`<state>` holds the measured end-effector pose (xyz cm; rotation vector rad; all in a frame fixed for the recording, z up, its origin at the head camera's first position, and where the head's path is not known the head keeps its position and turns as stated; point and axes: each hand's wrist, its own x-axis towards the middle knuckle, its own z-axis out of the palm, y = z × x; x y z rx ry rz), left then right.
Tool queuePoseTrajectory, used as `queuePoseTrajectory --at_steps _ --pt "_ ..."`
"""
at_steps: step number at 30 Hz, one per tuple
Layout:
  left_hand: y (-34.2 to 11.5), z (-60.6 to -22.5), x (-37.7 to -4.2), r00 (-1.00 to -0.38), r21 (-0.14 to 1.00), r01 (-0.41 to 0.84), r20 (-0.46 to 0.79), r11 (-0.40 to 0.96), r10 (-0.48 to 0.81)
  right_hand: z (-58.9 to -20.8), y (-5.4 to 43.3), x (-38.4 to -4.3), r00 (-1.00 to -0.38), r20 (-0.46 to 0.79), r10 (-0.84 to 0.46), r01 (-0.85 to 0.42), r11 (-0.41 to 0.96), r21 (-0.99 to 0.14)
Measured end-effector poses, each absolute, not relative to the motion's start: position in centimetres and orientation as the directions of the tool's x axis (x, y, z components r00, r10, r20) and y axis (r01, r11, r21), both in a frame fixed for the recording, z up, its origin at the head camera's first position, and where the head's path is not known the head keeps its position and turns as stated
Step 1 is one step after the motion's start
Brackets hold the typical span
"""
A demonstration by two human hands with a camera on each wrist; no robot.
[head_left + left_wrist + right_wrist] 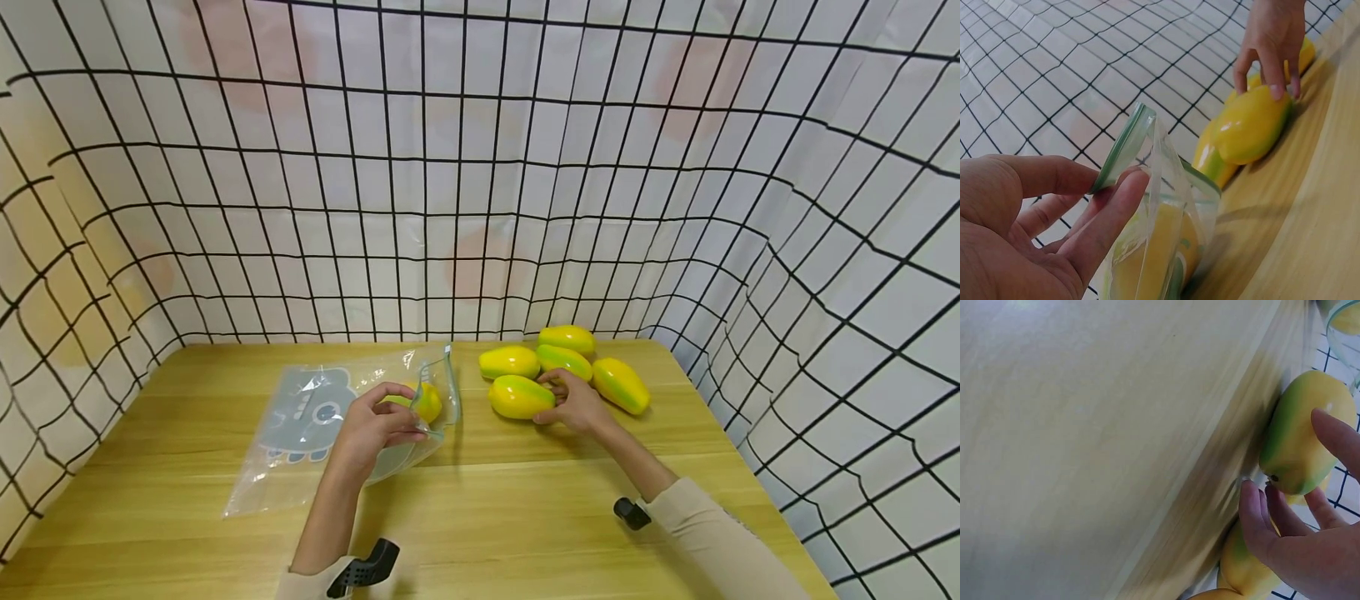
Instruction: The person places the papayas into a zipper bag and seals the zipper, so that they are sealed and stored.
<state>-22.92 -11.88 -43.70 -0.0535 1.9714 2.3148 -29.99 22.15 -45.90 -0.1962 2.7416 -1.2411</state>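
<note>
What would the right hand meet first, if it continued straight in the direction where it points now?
The right hand would first meet the front yellow-green fruit, directly before it; it may already touch it, but depth is unclear. Beyond that, the clear bag seems next.

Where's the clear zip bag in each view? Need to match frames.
Head: left of centre; clear zip bag on the table, left hand at its mouth.
Left wrist: lower centre, green zip rim upward.
Right wrist: top right corner, only partly in frame.
Shared landmark: the yellow-green fruit at the right hand.
</note>
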Motion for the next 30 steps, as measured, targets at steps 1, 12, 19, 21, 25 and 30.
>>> queuePoseTrajectory --at_steps 1,12,19,21,25,30 --pt "-11.9 -43.7 -22.9 -0.994 0.983 -0.098 -0.091 -0.156 0.055 -46.0 22.2 -30.0 -0.983 -0.056 -0.177 -0.075 0.652 -0.754" --pt "-11.9 -43.8 -23.0 -0.994 0.983 -0.102 -0.094 -0.152 0.056 -46.4 22.3 -29.9 -0.984 -0.026 -0.176 -0.1 0.668 -0.737" --pt "-11.9 -43.7 -22.8 -0.994 0.983 -0.103 -0.096 -0.15 0.054 -46.0 21.9 -29.6 -0.988 -0.039 -0.153 -0.071 0.654 -0.753" --pt "-11.9 -43.7 -22.8 -0.994 0.983 -0.104 -0.097 -0.15 0.051 -45.7 21.8 -29.5 -0.988 -0.037 -0.147 -0.067 0.64 -0.765" --pt "-11.9 -43.6 -22.8 -0.994 0.983 -0.102 -0.095 -0.152 0.05 -45.1 21.7 -29.3 -0.988 -0.029 -0.15 -0.071 0.619 -0.782" --pt "-11.9 -43.6 -22.9 -0.994 0.983 -0.104 -0.097 -0.154 0.053 -44.3 21.6 -29.1 -0.988 -0.053 -0.146 -0.048 0.612 -0.79"
